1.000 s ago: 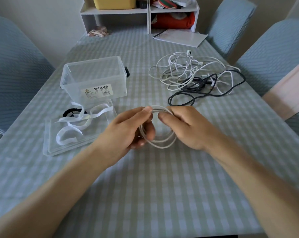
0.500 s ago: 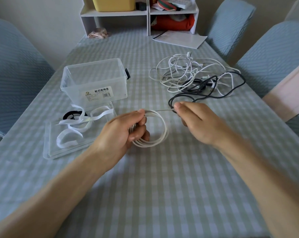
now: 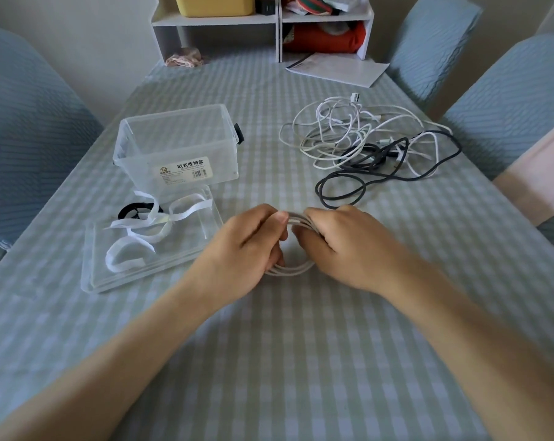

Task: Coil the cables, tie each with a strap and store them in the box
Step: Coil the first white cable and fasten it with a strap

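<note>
A small coil of white cable [image 3: 293, 268] hangs between both hands above the checked tablecloth. My left hand [image 3: 247, 246] grips its left side, thumb on the top strands. My right hand [image 3: 339, 243] pinches the top right of the coil. A clear plastic box [image 3: 173, 148] stands open at the left. In front of it lies its clear lid [image 3: 148, 272] with several white straps [image 3: 135, 246] and a black strap [image 3: 132, 210] on it. A tangle of white cables [image 3: 342, 128] and a black cable [image 3: 348, 189] lies at the back right.
A white shelf unit [image 3: 263, 23] stands at the table's far end, with a white paper [image 3: 336, 68] and a small pink bundle [image 3: 183, 58] in front of it. Blue chairs [image 3: 508, 100] flank the table on both sides. A pale board [image 3: 536, 176] juts in at the right.
My right hand has come back from the right to the coil, laying the loose cable end onto it. My left hand kept its hold on the coil.
</note>
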A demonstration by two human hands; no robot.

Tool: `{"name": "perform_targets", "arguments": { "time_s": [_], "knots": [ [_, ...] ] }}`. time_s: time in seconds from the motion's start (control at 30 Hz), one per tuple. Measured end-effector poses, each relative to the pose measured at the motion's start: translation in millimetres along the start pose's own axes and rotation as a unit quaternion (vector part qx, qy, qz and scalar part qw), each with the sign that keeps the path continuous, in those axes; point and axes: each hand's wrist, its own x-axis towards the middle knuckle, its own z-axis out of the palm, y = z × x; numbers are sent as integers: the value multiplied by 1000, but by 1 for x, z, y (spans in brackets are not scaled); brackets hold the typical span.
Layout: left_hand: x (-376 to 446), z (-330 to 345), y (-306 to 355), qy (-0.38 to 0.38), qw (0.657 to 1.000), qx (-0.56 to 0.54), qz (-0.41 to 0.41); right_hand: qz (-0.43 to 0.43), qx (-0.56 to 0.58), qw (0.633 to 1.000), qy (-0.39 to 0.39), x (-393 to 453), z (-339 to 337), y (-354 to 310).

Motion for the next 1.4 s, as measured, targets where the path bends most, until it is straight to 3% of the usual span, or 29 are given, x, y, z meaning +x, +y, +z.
{"name": "perform_targets", "arguments": {
  "time_s": [0.1,0.2,0.3,0.43,0.57,0.7,0.83,0.97,1.07,1.13,1.2,1.23,1.3,1.4],
  "knots": [
    [2,-3,-1,19,999,41,24,16,-23,1000,-1,0,-7,-2],
    [2,-3,1,13,1000,-3,2,34,-32,999,-5,0,-13,-1],
    [3,-6,5,-37,993,-93,-68,51,-12,999,-4,-1,-14,4],
    [5,-12,13,-120,978,-115,-125,32,-20,999,-19,0,-5,3],
    [5,-9,15,-52,972,-155,-168,-3,22,1000,-21,-1,-4,-2],
    [7,-12,14,23,930,-298,-213,3,118,993,-22,-2,1,-9],
    [7,-16,13,35,921,-302,-242,18,154,986,-68,-3,3,-20],
    [5,-14,12,19,930,-296,-218,27,84,996,-10,3,-4,-7],
    [1,-9,14,-7,926,-325,-190,66,168,983,7,4,-7,-3],
    [0,-8,15,6,945,-283,-163,102,248,963,4,4,-8,-5],
    [0,-10,8,49,992,-75,-94,139,310,940,-14,3,-8,-6],
    [1,-11,6,75,995,50,-31,157,340,927,-22,2,-8,-5],
    [3,-14,4,113,972,189,81,182,386,904,-24,2,-10,-4],
    [4,-15,7,110,960,218,137,176,403,898,8,3,-12,-5]
  ]
}}
